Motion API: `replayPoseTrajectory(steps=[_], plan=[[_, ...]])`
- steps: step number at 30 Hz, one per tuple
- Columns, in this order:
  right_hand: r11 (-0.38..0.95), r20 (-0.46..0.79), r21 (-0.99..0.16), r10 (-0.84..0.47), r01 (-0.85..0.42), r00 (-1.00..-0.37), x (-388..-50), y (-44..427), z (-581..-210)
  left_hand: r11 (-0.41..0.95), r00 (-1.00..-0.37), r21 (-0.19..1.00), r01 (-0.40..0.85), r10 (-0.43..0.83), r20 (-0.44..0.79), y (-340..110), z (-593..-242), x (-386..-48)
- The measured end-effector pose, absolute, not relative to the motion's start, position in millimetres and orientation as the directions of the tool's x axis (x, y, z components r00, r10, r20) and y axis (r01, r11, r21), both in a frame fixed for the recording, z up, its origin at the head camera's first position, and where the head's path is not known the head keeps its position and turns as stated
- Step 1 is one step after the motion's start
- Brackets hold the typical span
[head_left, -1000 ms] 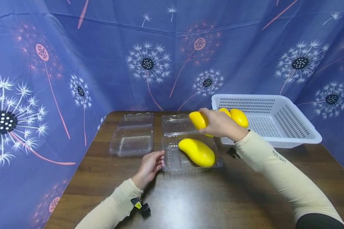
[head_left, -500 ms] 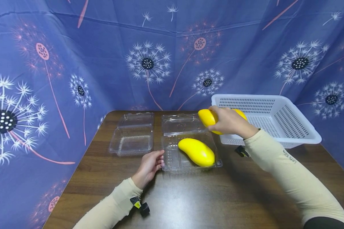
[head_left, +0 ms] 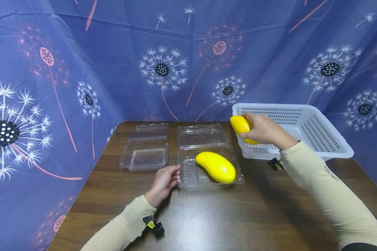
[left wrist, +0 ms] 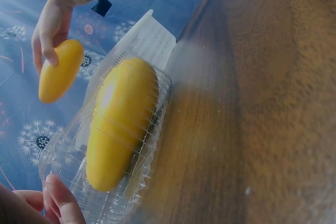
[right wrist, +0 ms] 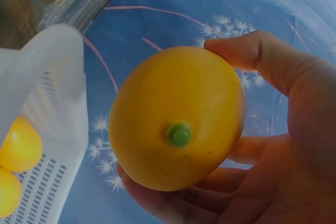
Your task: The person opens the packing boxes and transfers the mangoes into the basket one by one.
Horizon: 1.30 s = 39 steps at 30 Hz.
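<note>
My right hand [head_left: 265,130] grips a yellow mango [head_left: 240,125] over the left end of the white basket [head_left: 330,153]. In the right wrist view, the held mango [right wrist: 176,114] shows a green stem end, with thumb and fingers around it. Another mango [head_left: 216,167] lies in the open clear plastic clamshell container [head_left: 188,174] on the table. At that container's left edge, my left hand [head_left: 163,183] pinches the rim with thumb and fingers. Two more mangoes [right wrist: 21,144] sit in the basket in the right wrist view; my right hand hides them from the head view.
A second open clear clamshell container [head_left: 144,153] stands to the left of the first. The wooden table [head_left: 207,219] ends at the back against a blue dandelion-print cloth [head_left: 119,69]. The basket's raised rim stands at the back right.
My right hand has carried the mango right, away from the clamshell container and toward the basket. My left hand and the mango in the container have stayed still.
</note>
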State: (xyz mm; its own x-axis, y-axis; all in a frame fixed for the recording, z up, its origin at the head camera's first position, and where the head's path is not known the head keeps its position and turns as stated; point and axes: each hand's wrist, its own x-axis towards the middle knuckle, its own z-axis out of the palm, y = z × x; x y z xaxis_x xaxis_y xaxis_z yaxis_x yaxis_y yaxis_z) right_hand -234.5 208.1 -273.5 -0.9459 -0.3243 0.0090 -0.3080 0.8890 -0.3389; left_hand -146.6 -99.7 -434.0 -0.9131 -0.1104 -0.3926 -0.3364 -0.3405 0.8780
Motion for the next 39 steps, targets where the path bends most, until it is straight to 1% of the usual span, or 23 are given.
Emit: replayPoseTrajectory(steps=[18,27,39], plan=[[0.916,-0.06,-0.318,-0.278,-0.246,-0.959,-246,230,-279,-0.341,-0.912,0.877,-0.34,-0.111,-0.396,-100,-436,-146],[0.93,-0.07,-0.293,-0.252,-0.221,-0.965,-252,244,-274,-0.346,-0.911,0.875,-0.337,-0.113,-0.396,-101,-435,-148],[0.939,-0.105,-0.289,-0.227,-0.188,-0.968,-264,259,-272,-0.338,-0.911,0.877,-0.342,-0.11,-0.398,-101,-435,-147]])
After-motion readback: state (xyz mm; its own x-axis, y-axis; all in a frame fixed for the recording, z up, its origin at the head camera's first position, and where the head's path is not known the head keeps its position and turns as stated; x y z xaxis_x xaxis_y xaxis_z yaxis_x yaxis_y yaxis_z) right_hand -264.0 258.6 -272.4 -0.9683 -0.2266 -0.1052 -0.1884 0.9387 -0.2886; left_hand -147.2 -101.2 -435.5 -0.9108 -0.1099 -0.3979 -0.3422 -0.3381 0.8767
